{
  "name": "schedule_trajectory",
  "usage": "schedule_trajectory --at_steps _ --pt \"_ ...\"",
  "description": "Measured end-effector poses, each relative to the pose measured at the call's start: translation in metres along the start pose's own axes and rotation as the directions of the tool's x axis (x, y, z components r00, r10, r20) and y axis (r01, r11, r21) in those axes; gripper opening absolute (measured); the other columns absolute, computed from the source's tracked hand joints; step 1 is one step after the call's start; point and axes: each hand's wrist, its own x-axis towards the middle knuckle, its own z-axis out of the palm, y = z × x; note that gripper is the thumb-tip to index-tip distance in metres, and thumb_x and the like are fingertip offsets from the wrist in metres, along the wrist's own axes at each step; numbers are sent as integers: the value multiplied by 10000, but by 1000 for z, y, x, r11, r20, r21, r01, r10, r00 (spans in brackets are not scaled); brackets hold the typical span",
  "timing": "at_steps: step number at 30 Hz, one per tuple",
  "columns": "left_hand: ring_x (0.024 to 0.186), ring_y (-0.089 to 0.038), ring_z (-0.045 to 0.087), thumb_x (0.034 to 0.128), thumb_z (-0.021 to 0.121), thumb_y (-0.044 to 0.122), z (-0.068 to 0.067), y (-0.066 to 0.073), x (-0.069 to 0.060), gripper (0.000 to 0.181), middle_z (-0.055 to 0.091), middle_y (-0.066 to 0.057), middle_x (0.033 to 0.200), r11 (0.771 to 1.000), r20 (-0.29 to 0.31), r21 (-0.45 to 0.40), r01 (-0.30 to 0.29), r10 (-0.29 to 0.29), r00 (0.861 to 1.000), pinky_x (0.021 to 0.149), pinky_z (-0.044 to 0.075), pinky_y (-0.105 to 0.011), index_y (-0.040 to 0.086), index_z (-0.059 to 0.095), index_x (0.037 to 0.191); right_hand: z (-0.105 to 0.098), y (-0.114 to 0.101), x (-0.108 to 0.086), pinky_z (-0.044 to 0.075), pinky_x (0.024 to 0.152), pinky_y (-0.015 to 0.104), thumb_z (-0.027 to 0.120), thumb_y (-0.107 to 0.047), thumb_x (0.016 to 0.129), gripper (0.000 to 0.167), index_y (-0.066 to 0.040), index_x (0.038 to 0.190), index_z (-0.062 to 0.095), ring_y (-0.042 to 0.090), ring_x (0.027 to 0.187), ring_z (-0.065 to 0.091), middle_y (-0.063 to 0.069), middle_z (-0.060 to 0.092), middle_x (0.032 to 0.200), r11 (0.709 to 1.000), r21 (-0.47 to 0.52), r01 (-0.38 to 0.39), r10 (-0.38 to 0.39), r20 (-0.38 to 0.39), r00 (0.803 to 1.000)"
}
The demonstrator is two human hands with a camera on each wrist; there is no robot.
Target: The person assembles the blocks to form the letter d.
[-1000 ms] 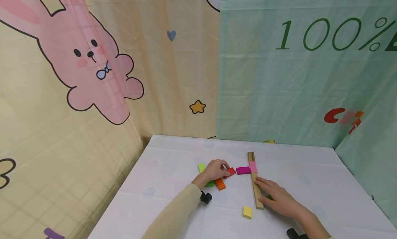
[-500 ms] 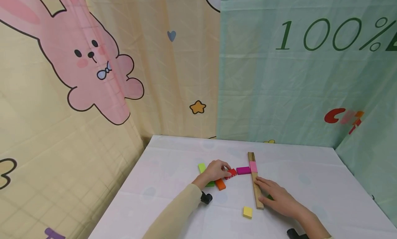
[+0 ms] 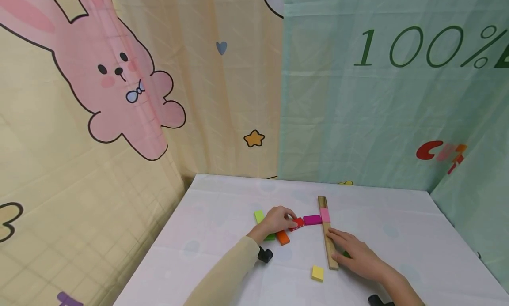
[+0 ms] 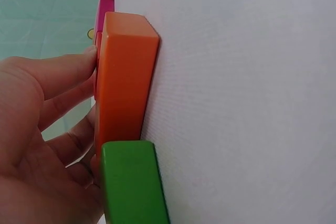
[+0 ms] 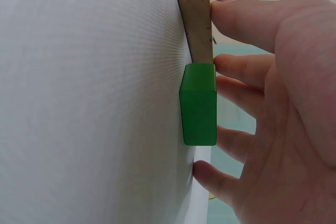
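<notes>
My left hand (image 3: pixel 277 220) pinches a red block (image 3: pixel 297 224) with white marks on one side. The red block lies end-on to a magenta block (image 3: pixel 312 220), with little or no gap. That magenta block meets a pink piece (image 3: pixel 324 215) at the long wooden strip (image 3: pixel 330 248). My right hand (image 3: pixel 358 255) has its fingers extended, the thumb and fingertips touching the strip's right side. Beneath that hand sits a dark green block (image 5: pixel 199 108), mostly hidden in the head view. An orange block (image 4: pixel 126 77) and a green block (image 4: pixel 128 182) lie by my left hand.
A light green block (image 3: pixel 259 215) lies left of my left hand. Near the strip's lower end is a yellow block (image 3: pixel 317 273). The white-covered table (image 3: pixel 222 195) runs back to hanging printed cloths (image 3: pixel 318 120).
The red block has slid slightly right, up to the magenta block, with my left hand still pinching it. My right hand stays against the wooden strip.
</notes>
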Motion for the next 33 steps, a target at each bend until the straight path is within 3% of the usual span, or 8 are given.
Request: schedule_trajectory --at_steps 18,27,33 --pt "735 -129 547 908 765 325 3 -1 -5 186 604 76 838 1000 -7 5 21 -21 1000 626 452 -250 217 777 1058 2 -3 -1 360 1029 680 644 -557 926 725 -184 1522 466 381 1409 365 65 398 1565 1000 7 -8 8 10 1000" --pt "738 -142 576 921 749 320 -6 2 -7 218 619 57 878 998 5 -47 30 -30 1000 637 480 -261 205 758 1106 2 -1 -1 357 1035 674 650 -532 934 713 -180 1525 461 373 1410 366 58 392 1570 1000 -5 -3 3 -1 1000" --pt "781 -133 574 925 745 307 -14 3 -10 248 623 60 903 999 -17 -40 17 -18 1000 666 492 -266 185 747 1140 2 0 0 359 1035 672 651 -526 936 709 -188 1528 458 373 1410 367 59 394 1568 1000 -4 -9 9 0 1000"
